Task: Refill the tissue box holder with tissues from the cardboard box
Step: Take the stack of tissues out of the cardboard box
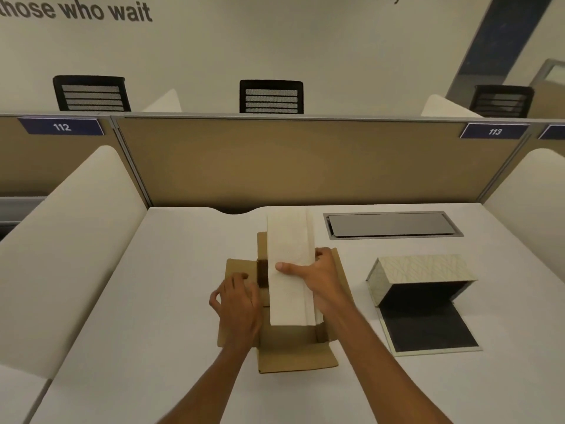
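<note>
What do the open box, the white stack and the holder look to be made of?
Open box: plain brown cardboard, matte, creased flaps. White stack: soft layered tissue paper, faintly embossed. Holder: probably rigid board, pale patterned covering outside, dark matte lining inside.

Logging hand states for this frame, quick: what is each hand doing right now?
Left hand: open, pressing flat on the cardboard box flap, holding nothing.
Right hand: closed on the tissue stack, above the box.
</note>
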Motion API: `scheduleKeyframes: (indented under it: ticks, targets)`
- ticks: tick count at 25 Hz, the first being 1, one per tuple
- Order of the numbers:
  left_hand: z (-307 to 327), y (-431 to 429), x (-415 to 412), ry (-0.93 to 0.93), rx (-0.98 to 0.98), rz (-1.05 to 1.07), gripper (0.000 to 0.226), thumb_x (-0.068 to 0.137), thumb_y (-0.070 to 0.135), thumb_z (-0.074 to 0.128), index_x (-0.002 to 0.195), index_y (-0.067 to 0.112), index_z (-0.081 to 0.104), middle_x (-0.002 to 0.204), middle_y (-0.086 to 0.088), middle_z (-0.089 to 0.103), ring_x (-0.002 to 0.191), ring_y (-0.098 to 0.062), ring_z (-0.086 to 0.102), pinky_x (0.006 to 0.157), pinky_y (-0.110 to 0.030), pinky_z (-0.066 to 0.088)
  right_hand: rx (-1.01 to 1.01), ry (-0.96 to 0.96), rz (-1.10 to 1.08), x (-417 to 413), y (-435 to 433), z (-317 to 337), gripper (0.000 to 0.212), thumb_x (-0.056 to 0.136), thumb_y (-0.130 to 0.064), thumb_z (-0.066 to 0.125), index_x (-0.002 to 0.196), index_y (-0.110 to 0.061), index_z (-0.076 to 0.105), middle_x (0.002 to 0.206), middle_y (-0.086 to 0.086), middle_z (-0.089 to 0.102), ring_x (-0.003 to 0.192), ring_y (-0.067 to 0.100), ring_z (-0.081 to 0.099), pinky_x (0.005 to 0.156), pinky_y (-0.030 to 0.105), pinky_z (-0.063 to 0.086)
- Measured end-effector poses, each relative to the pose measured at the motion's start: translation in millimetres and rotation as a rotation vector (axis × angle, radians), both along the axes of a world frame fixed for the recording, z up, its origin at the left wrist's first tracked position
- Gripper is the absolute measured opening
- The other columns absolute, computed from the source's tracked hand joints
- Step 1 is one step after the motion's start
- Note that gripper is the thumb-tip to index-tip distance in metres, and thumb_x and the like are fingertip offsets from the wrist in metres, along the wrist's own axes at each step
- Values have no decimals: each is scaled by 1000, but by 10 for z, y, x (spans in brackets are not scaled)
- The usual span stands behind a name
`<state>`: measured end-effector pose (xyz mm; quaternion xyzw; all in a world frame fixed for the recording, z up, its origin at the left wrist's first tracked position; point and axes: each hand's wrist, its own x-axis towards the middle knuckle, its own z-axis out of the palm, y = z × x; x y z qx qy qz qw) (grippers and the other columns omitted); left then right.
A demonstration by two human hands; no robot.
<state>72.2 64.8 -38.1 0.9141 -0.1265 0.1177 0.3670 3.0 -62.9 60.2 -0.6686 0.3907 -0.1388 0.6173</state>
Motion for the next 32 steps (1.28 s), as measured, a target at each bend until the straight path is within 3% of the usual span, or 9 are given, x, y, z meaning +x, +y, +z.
scheduleKeyframes:
  ticks: [3,5,8,10,13,17,20,29,32]
  targets:
    - [305,-308,-103,198,-326,-32,37,94,34,39,100,6,63,95,-9,67,95,-29,64,86,-40,49,32,-79,-54,-175,-223,231,75,63,-33,86,119,-21,36,113,4,56,98,23,60,84,40,52]
    - [533,-598,-220,631,-693,-131,39,98,36,39,105,5,61,101,-12,67,99,-32,65,80,-36,54,125,-152,-110,-319,-418,287,81,61,-30,87,124,-18,38,114,5,58,98,24,62,81,41,52]
    - [705,-1004,-431,1234,-1067,-290,67,91,63,32,112,7,63,109,-19,69,102,-38,65,95,-48,49,281,-247,-175,-534,-723,297,92,48,-34,89,125,-12,44,114,10,64,99,28,64,83,46,56]
    - [729,-1256,-638,1392,-1218,-349,77,83,73,34,115,9,64,112,-21,68,103,-40,63,104,-53,41,319,-272,-220,-707,-946,285,84,50,-32,89,121,-9,49,114,13,65,98,29,65,81,46,56]
    - [723,-1580,-986,1394,-1232,-325,78,77,76,41,112,11,66,115,-22,68,105,-39,63,105,-54,41,362,-310,-315,-978,-1312,183,59,65,-24,85,112,-10,53,114,15,65,97,30,64,79,45,55]
    - [750,-1998,-1483,1352,-1137,-300,60,80,67,49,107,15,63,110,-17,69,104,-36,63,94,-50,51,418,-353,-414,-1347,-1788,4,69,68,-22,83,125,-9,47,116,14,62,92,27,62,66,37,52]
    - [705,-2298,-1821,1260,-1033,-296,38,84,37,66,113,14,57,110,-13,65,99,-30,63,82,-45,57,446,-365,-459,-1593,-2088,-131,71,69,-21,83,129,-7,46,117,13,62,88,24,62,61,34,51]
    - [448,-2603,-2158,1242,-947,-328,46,72,6,78,116,10,62,113,-12,71,105,-31,66,80,-42,59,520,-384,-556,-2149,-2735,-396,81,65,-33,85,130,-10,41,116,13,63,102,30,63,83,48,57]
    - [364,-2492,-2072,1288,-864,-357,41,72,2,76,112,9,65,109,-12,72,101,-30,66,81,-40,59,542,-367,-496,-2363,-2981,-422,63,70,-31,82,121,-8,54,117,16,63,107,32,62,81,45,57]
